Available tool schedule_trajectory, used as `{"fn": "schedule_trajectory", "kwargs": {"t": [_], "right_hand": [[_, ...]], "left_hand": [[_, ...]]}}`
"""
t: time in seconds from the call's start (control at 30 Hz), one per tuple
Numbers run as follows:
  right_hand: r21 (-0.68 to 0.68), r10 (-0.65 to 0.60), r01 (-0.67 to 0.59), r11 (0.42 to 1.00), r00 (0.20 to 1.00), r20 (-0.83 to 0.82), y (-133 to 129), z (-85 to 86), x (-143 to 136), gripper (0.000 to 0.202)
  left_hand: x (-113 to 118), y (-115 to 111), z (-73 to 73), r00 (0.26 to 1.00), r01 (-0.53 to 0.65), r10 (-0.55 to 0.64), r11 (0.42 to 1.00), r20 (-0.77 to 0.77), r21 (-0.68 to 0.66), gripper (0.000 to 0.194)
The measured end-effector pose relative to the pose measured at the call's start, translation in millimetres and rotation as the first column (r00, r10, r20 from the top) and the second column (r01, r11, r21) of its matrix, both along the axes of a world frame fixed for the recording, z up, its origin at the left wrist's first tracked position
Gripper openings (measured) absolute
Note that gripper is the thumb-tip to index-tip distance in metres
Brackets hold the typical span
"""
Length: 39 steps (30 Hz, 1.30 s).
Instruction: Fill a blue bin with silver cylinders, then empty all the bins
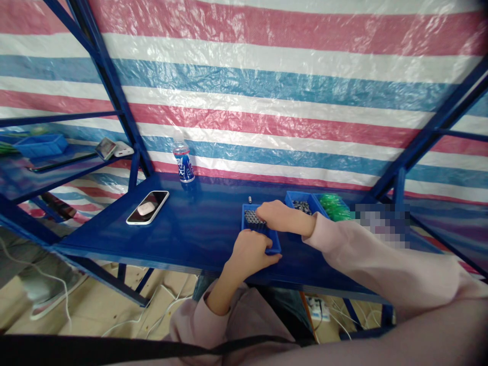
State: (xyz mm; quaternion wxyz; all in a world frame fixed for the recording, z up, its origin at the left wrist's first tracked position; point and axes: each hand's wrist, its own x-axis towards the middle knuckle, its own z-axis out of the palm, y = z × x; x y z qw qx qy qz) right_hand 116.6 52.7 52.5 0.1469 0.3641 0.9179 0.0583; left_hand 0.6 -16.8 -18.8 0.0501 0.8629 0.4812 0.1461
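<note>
A small blue bin (276, 243) sits near the front edge of the table, with short metal cylinders (251, 217) packed in rows at its far end. My left hand (249, 251) grips the bin's near end, thumb outside and fingers over the wall. Over the bin's far right part, my right hand (280, 216) has its fingers bent together at the cylinders; its fingertips are hidden, so what they pinch cannot be made out. One loose metal cylinder (250, 200) stands on the table just beyond the bin.
Right of my hands are a blue bin of metal parts (302, 206) and a bin holding green items (334, 206). A phone (154, 203) with a white case (146, 208) on it lies left. A bottle (184, 161) stands at the back, before a striped sheet (267, 122).
</note>
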Motion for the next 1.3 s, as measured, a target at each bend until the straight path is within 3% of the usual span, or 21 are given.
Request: {"fn": "schedule_trajectory", "kwargs": {"t": [0.13, 0.23, 0.47, 0.73, 0.87, 1.13, 1.3], "right_hand": [[0.069, 0.035, -0.035, 0.997, 0.999, 0.002, 3, -8.7, 5, 0.023], [0.076, 0.041, -0.040, 0.996, 0.999, -0.008, 4, -6.2, 5, 0.022], [-0.020, -0.156, 0.157, 0.987, 0.986, 0.057, 2, 8.3, -6, 0.022], [0.033, -0.177, 0.176, 0.984, 0.984, 0.036, 4, -15.0, -9, 0.026], [0.052, -0.171, 0.170, 0.984, 0.985, 0.020, 5, -18.5, -7, 0.025], [0.045, -0.164, 0.163, 0.986, 0.986, 0.029, 5, -14.9, -6, 0.027], [-0.023, -0.143, 0.142, 0.990, 0.990, -0.014, 19, 4.9, -2, 0.035]], "left_hand": [[0, 0, 2.6, 1.000, -0.010, 0.010, 0.999, -0.004, -0.031, 0.035], [-1, 0, 1.0, 1.000, 0.000, 0.000, 1.000, 0.007, -0.016, 0.035], [-1, 1, -4.3, 1.000, 0.007, -0.007, 1.000, 0.019, 0.024, 0.036], [0, 0, -2.2, 1.000, 0.013, -0.014, 0.999, 0.021, 0.042, 0.035], [0, 0, -1.9, 1.000, 0.009, -0.010, 0.999, 0.020, 0.040, 0.035], [0, 1, -0.5, 1.000, 0.010, -0.010, 1.000, 0.012, 0.026, 0.034], [0, 1, -2.5, 1.000, 0.009, -0.010, 0.999, 0.021, 0.040, 0.035]]}}
